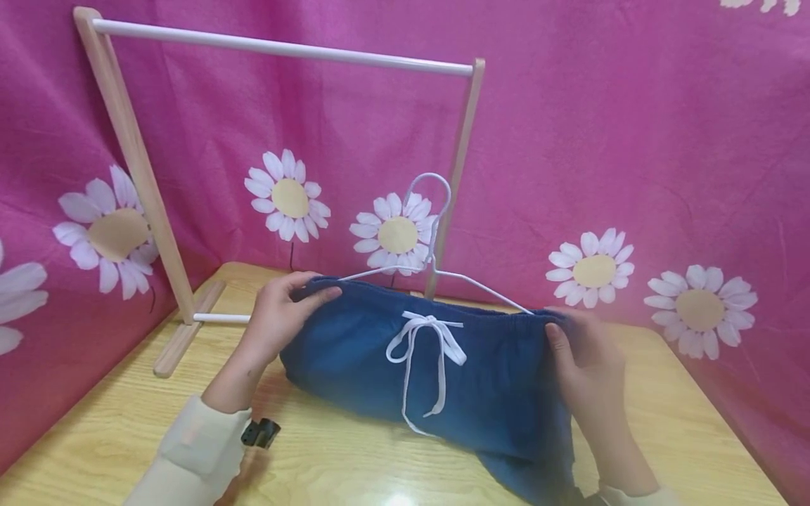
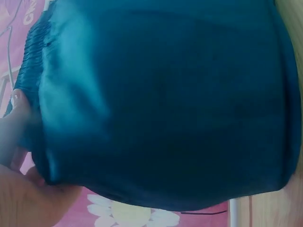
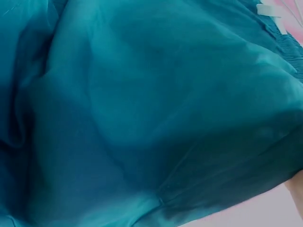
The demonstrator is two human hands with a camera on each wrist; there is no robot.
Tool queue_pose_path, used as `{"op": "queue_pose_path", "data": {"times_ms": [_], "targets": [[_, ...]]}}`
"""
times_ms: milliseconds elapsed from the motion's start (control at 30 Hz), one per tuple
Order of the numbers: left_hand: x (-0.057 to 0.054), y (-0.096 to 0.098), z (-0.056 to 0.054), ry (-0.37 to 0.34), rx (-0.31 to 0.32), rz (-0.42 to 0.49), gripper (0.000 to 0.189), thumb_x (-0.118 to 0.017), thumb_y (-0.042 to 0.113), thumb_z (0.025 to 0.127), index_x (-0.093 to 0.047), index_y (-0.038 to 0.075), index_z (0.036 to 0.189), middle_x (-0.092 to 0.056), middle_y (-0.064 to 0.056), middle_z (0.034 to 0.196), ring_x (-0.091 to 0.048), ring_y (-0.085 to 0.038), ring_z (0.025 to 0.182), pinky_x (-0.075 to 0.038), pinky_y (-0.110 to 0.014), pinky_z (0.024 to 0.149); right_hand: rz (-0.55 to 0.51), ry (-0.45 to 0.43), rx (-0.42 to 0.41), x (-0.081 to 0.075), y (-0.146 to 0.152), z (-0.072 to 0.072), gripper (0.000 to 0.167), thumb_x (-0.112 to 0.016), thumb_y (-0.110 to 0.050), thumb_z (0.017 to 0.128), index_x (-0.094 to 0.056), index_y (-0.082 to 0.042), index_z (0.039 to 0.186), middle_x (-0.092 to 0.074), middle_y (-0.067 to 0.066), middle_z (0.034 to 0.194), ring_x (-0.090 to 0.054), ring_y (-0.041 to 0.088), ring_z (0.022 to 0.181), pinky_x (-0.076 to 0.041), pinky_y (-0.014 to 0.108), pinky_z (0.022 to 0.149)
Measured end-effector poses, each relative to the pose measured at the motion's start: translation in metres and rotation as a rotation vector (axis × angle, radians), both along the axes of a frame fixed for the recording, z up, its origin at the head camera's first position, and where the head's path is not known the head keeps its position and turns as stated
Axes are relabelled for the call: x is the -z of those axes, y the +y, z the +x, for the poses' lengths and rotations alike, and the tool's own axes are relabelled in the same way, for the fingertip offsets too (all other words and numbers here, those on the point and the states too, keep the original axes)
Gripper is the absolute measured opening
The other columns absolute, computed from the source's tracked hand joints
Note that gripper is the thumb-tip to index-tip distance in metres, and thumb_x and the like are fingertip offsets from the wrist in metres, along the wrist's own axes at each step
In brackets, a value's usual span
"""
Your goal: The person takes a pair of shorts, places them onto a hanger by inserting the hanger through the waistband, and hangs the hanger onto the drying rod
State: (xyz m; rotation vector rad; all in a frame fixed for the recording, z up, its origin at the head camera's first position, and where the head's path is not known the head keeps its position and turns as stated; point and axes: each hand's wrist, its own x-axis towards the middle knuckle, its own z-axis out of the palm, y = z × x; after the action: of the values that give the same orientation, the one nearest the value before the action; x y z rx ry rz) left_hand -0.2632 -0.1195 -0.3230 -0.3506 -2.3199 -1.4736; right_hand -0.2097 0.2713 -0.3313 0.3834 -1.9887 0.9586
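Observation:
Dark blue shorts [image 1: 354, 358] are stretched between my two hands above the table, with a white drawstring bow [image 1: 436, 325] at the front. A white hanger [image 1: 432, 254] stands up behind the waistband, its lower part hidden inside the shorts. My left hand [image 1: 278, 316] pinches the waistband's left end, thumb in front. At the other end my right hand [image 1: 591, 365] grips the waistband, thumb also in front and fingers behind. Fabric fills the left wrist view, with the left hand [image 2: 33, 198] at its edge. In the right wrist view, cloth hides nearly all of the right hand.
A wooden rack [image 1: 129, 154] with a white top bar [image 1: 285, 47] stands at the back left of the wood-grain table [image 1: 329, 457]. Behind everything hangs a pink flowered cloth [image 1: 569, 140]. A small black piece [image 1: 261, 433] sits at the left cuff.

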Motion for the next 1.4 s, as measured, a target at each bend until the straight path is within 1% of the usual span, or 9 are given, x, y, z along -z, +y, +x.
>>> {"op": "queue_pose_path", "data": {"times_ms": [100, 300, 400, 500, 633, 800, 967, 1200, 1400], "targets": [[-0.002, -0.001, 0.000, 0.056, -0.013, 0.020, 0.026, -0.080, 0.016, 0.089, -0.076, 0.005, 0.112, -0.076, -0.011, 0.101, -0.065, -0.021, 0.096, -0.052, -0.034, 0.086, 0.037, -0.001, 0.010, 0.000, 0.000, -0.002, 0.039, -0.070, 0.010, 0.088, -0.069, -0.005, 0.125, -0.072, 0.013, 0.112, -0.056, -0.011, 0.114, -0.040, 0.008, 0.098], [-0.004, 0.000, 0.000, 0.107, -0.012, 0.034, 0.025, -0.080, 0.014, 0.089, -0.077, 0.005, 0.111, -0.077, -0.010, 0.100, -0.067, -0.013, 0.093, -0.051, -0.025, 0.086, 0.089, -0.012, 0.016, -0.001, 0.002, -0.005, 0.043, -0.067, 0.010, 0.090, -0.067, -0.005, 0.130, -0.070, 0.017, 0.118, -0.049, -0.015, 0.118, -0.035, 0.008, 0.103], [-0.005, -0.001, 0.001, 0.107, -0.009, 0.050, 0.025, -0.078, 0.014, 0.090, -0.076, 0.005, 0.113, -0.077, -0.011, 0.102, -0.069, -0.015, 0.095, -0.051, -0.027, 0.090, 0.112, -0.030, 0.016, -0.001, 0.001, -0.005, 0.043, -0.067, 0.010, 0.090, -0.066, -0.003, 0.131, -0.069, 0.019, 0.118, -0.048, -0.015, 0.117, -0.033, 0.007, 0.103], [-0.005, 0.000, 0.002, 0.110, -0.013, 0.061, 0.025, -0.077, 0.015, 0.091, -0.076, 0.005, 0.114, -0.077, -0.011, 0.102, -0.070, -0.018, 0.098, -0.051, -0.029, 0.093, 0.134, -0.032, 0.014, -0.002, 0.000, -0.005, 0.036, -0.067, 0.009, 0.090, -0.067, 0.001, 0.125, -0.069, 0.018, 0.107, -0.051, -0.009, 0.101, -0.039, 0.009, 0.091], [-0.007, 0.000, 0.004, 0.126, -0.028, 0.063, 0.024, -0.077, 0.017, 0.091, -0.077, 0.007, 0.113, -0.077, -0.009, 0.102, -0.070, -0.019, 0.098, -0.050, -0.026, 0.093, 0.160, -0.043, -0.017, 0.000, -0.001, -0.006, 0.025, -0.068, 0.009, 0.089, -0.065, 0.006, 0.114, -0.067, 0.016, 0.096, -0.047, -0.002, 0.087, -0.039, 0.010, 0.080], [-0.008, -0.002, 0.007, 0.148, -0.050, 0.051, 0.023, -0.078, 0.017, 0.091, -0.078, 0.007, 0.112, -0.077, -0.008, 0.100, -0.070, -0.019, 0.097, -0.050, -0.027, 0.092, 0.228, -0.129, -0.082, 0.005, 0.005, -0.010, 0.021, -0.068, 0.006, 0.089, -0.065, 0.005, 0.110, -0.070, 0.014, 0.096, -0.058, 0.007, 0.090, -0.037, 0.004, 0.089], [-0.009, -0.003, 0.008, 0.156, -0.064, 0.045, 0.023, -0.078, 0.016, 0.091, -0.078, 0.007, 0.112, -0.077, -0.010, 0.100, -0.070, -0.021, 0.098, -0.049, -0.036, 0.094, 0.311, -0.184, -0.108, 0.009, 0.009, -0.011, 0.014, -0.068, 0.003, 0.091, -0.068, -0.001, 0.104, -0.067, 0.000, 0.084, -0.059, 0.013, 0.077, -0.045, 0.012, 0.077], [-0.007, -0.004, 0.005, 0.173, -0.072, 0.036, 0.025, -0.079, 0.017, 0.089, -0.078, 0.007, 0.112, -0.077, -0.010, 0.100, -0.070, -0.022, 0.098, -0.049, -0.036, 0.093, 0.308, -0.086, -0.100, 0.012, 0.008, -0.015, 0.018, -0.069, 0.010, 0.087, -0.066, -0.001, 0.100, -0.062, -0.003, 0.077, -0.054, 0.011, 0.069, -0.043, 0.018, 0.068], [-0.006, 0.001, 0.006, 0.194, -0.053, 0.026, 0.027, -0.080, 0.019, 0.089, -0.077, 0.010, 0.114, -0.077, -0.006, 0.102, -0.069, -0.019, 0.098, -0.050, -0.034, 0.093, 0.293, -0.011, 0.021, 0.012, 0.009, -0.011, 0.023, -0.071, 0.011, 0.084, -0.067, 0.003, 0.105, -0.070, 0.011, 0.084, -0.065, 0.028, 0.073, -0.044, 0.015, 0.075]]}}
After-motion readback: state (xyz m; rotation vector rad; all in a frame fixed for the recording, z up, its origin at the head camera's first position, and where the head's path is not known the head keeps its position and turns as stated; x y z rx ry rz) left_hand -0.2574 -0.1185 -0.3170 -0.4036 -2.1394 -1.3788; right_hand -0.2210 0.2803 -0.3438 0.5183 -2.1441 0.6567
